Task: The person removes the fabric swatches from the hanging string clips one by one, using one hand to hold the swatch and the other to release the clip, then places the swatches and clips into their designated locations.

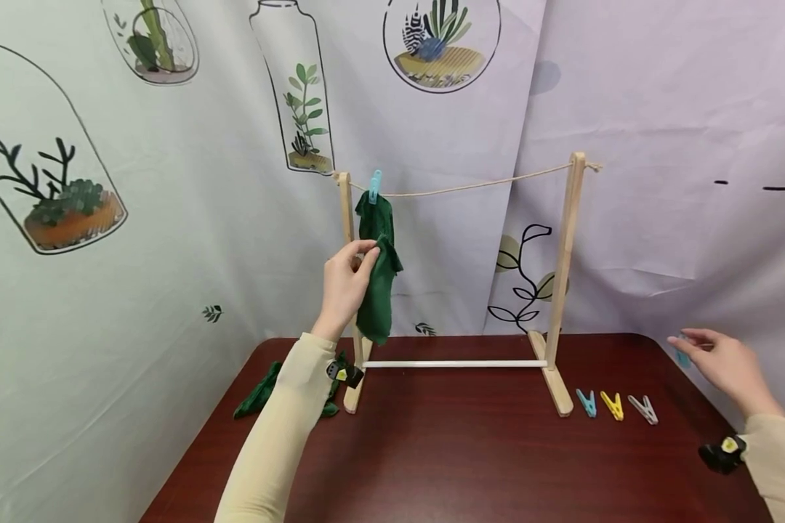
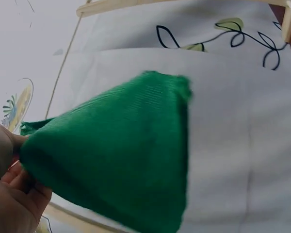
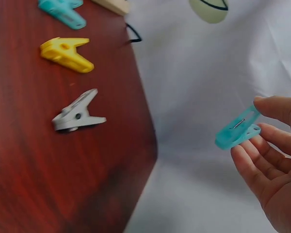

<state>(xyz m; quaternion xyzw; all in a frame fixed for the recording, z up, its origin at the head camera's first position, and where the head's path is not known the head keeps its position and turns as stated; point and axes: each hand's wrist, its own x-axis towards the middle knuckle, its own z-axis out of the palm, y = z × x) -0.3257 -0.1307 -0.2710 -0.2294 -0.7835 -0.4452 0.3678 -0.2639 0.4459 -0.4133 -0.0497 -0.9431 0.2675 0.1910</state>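
A dark green ribbed cloth point(image 1: 374, 212) hangs from the rope line point(image 1: 477, 188) at its left end, held by a light blue clothespin point(image 1: 375, 187). My left hand point(image 1: 349, 280) pinches green cloth point(image 1: 381, 290) just below, between thumb and fingertips; I cannot tell whether it is the same piece. In the left wrist view, this green cloth point(image 2: 121, 155) spreads out wide from the fingers. Off the table's right side, my right hand point(image 1: 726, 363) holds another light blue clothespin point(image 3: 237, 128) between thumb and fingers.
The line runs between two wooden posts point(image 1: 565, 269) joined by a white bar point(image 1: 454, 364). Blue point(image 1: 586, 402), yellow point(image 1: 612, 405) and grey point(image 1: 643, 410) clothespins lie right of the stand on the dark red table point(image 1: 471, 450). More green cloth point(image 1: 258, 391) lies at left, partly behind my sleeve.
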